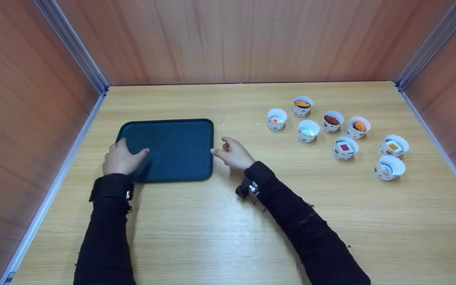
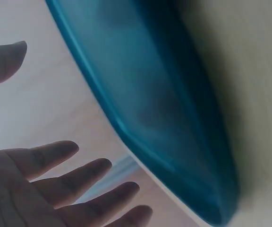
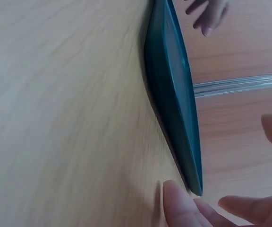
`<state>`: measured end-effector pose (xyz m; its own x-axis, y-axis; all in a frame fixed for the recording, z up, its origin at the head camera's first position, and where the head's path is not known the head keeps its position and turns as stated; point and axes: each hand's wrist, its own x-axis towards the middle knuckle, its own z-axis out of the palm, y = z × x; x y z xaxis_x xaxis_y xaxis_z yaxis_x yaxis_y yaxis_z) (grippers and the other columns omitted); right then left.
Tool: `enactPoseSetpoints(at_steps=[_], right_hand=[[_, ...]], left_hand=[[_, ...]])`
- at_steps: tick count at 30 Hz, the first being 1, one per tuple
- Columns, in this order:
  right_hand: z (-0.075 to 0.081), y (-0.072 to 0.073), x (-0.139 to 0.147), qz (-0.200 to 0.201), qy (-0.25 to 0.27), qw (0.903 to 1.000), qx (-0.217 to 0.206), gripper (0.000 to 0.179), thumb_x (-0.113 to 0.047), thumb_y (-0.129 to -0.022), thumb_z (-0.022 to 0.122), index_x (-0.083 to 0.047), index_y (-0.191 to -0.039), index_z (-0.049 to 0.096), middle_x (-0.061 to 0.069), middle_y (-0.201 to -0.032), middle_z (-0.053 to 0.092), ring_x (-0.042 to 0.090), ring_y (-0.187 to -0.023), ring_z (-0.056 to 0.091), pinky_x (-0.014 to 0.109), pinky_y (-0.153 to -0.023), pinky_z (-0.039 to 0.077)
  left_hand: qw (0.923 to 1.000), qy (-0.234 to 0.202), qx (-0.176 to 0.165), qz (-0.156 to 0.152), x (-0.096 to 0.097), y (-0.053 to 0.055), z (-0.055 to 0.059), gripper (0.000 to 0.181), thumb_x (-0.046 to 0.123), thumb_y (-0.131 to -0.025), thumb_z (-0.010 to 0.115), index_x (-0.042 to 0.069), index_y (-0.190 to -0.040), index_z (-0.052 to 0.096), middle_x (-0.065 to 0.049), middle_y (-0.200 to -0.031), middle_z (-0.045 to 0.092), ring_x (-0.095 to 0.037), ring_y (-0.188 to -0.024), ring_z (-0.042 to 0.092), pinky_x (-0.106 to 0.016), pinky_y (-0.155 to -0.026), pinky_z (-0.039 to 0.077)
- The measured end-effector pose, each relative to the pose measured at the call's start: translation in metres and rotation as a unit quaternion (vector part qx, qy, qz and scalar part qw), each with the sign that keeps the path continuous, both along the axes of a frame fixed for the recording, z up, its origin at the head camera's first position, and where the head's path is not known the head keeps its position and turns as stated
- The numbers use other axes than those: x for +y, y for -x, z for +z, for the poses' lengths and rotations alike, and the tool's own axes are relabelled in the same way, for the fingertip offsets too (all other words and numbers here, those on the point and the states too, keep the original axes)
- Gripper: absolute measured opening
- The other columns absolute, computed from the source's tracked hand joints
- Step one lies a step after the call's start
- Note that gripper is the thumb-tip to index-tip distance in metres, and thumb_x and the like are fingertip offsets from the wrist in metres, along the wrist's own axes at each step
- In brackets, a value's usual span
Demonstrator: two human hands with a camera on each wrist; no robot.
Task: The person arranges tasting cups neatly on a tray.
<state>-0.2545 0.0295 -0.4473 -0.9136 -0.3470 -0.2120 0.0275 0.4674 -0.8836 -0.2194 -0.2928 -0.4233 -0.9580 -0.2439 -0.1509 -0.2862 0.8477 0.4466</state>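
Note:
A dark teal rectangular tray lies flat on the left part of the table, with nothing on it. My left hand is over its left edge, thumb spread away from the fingers. The left wrist view shows those fingers fairly straight and apart, holding nothing. At the tray's right edge is my right hand, its thumb tip close to the rim; whether it touches cannot be told. The right wrist view shows the right fingers loosely extended near the tray's corner, with nothing between them.
Several small patterned paper cups stand on the right of the table, among them one with an orange piece, one with a red-and-white piece and a pale one. Wooden panels wall the back and sides.

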Motion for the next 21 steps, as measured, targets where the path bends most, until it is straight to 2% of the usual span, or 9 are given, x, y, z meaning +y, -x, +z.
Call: enactPoseSetpoints(at_steps=[3, 6, 11, 13, 15, 16, 18, 19, 21], right_hand=[[0.0, 0.002, -0.006, -0.001, -0.001, 1.0, -0.009, 0.078, -0.037, -0.095, 0.06, -0.002, -0.153, 0.024, 0.017, -0.139, 0.047, 0.025, -0.115, 0.06, 0.033, -0.09, 0.054], [-0.001, 0.004, -0.013, 0.004, -0.017, 0.9998, -0.005, 0.077, -0.034, -0.095, 0.061, 0.001, -0.153, 0.023, 0.009, -0.12, 0.054, 0.017, -0.094, 0.062, 0.026, -0.08, 0.052], [-0.002, 0.008, -0.024, 0.01, -0.043, 0.999, 0.009, 0.072, -0.026, -0.095, 0.061, 0.006, -0.15, 0.027, -0.004, -0.083, 0.05, 0.007, -0.064, 0.054, 0.019, -0.061, 0.041], [-0.003, 0.01, -0.028, 0.01, -0.055, 0.9982, 0.021, 0.057, -0.022, -0.095, 0.062, 0.009, -0.138, 0.043, -0.005, -0.073, 0.046, 0.006, -0.058, 0.051, 0.019, -0.056, 0.037], [-0.005, 0.012, -0.032, 0.004, -0.069, 0.9971, 0.032, 0.033, -0.019, -0.094, 0.063, 0.006, -0.114, 0.056, -0.005, -0.066, 0.042, 0.007, -0.054, 0.049, 0.021, -0.053, 0.034], [-0.006, 0.013, -0.034, 0.0, -0.078, 0.9962, 0.038, 0.023, -0.018, -0.093, 0.063, 0.002, -0.101, 0.057, -0.005, -0.064, 0.041, 0.008, -0.054, 0.047, 0.021, -0.053, 0.033], [-0.007, 0.014, -0.037, -0.009, -0.097, 0.9941, 0.046, 0.021, -0.017, -0.092, 0.065, -0.004, -0.084, 0.05, -0.005, -0.063, 0.04, 0.01, -0.055, 0.046, 0.023, -0.054, 0.034], [-0.008, 0.014, -0.039, -0.015, -0.105, 0.9932, 0.048, 0.021, -0.016, -0.092, 0.066, -0.004, -0.083, 0.051, -0.004, -0.063, 0.04, 0.011, -0.056, 0.046, 0.024, -0.056, 0.034], [-0.009, 0.015, -0.041, -0.022, -0.122, 0.9907, 0.057, 0.015, -0.015, -0.091, 0.067, -0.002, -0.093, 0.06, -0.003, -0.066, 0.043, 0.014, -0.062, 0.047, 0.025, -0.062, 0.037]], left_hand=[[0.9994, -0.002, -0.032, 0.007, -0.011, 0.0, -0.002, 0.097, 0.056, -0.093, 0.052, -0.007, -0.153, 0.01, -0.042, -0.149, 0.021, -0.06, -0.128, 0.034, -0.065, -0.104, 0.034], [0.998, 0.001, -0.061, 0.014, -0.021, 0.0, -0.002, 0.094, 0.053, -0.095, 0.049, -0.011, -0.151, 0.01, -0.044, -0.146, 0.022, -0.06, -0.129, 0.032, -0.066, -0.106, 0.032], [0.9964, 0.014, -0.078, 0.03, -0.032, 0.001, 0.0, 0.073, 0.04, -0.098, 0.048, -0.016, -0.142, 0.033, -0.042, -0.136, 0.04, -0.058, -0.123, 0.042, -0.064, -0.101, 0.038], [0.9969, 0.015, -0.072, 0.026, -0.036, 0.001, 0.0, 0.062, 0.033, -0.098, 0.049, -0.018, -0.131, 0.045, -0.041, -0.129, 0.047, -0.055, -0.116, 0.049, -0.06, -0.096, 0.043], [0.9975, 0.016, -0.063, 0.026, -0.039, 0.001, -0.001, 0.049, 0.025, -0.097, 0.048, -0.019, -0.118, 0.055, -0.041, -0.121, 0.053, -0.051, -0.105, 0.056, -0.056, -0.089, 0.048], [0.9976, 0.016, -0.062, 0.029, -0.041, 0.001, -0.002, 0.044, 0.021, -0.096, 0.046, -0.018, -0.112, 0.058, -0.04, -0.118, 0.055, -0.048, -0.1, 0.058, -0.054, -0.086, 0.049], [0.9974, 0.019, -0.059, 0.035, -0.043, 0.001, -0.004, 0.035, 0.013, -0.093, 0.044, -0.016, -0.102, 0.061, -0.039, -0.115, 0.056, -0.043, -0.092, 0.058, -0.052, -0.082, 0.049], [0.9974, 0.021, -0.057, 0.038, -0.044, 0.001, -0.005, 0.033, 0.01, -0.092, 0.042, -0.016, -0.101, 0.061, -0.039, -0.114, 0.056, -0.041, -0.091, 0.058, -0.052, -0.081, 0.049], [0.9972, 0.024, -0.055, 0.045, -0.045, 0.001, -0.006, 0.031, 0.006, -0.09, 0.04, -0.015, -0.1, 0.061, -0.039, -0.113, 0.056, -0.039, -0.089, 0.056, -0.052, -0.082, 0.048]])
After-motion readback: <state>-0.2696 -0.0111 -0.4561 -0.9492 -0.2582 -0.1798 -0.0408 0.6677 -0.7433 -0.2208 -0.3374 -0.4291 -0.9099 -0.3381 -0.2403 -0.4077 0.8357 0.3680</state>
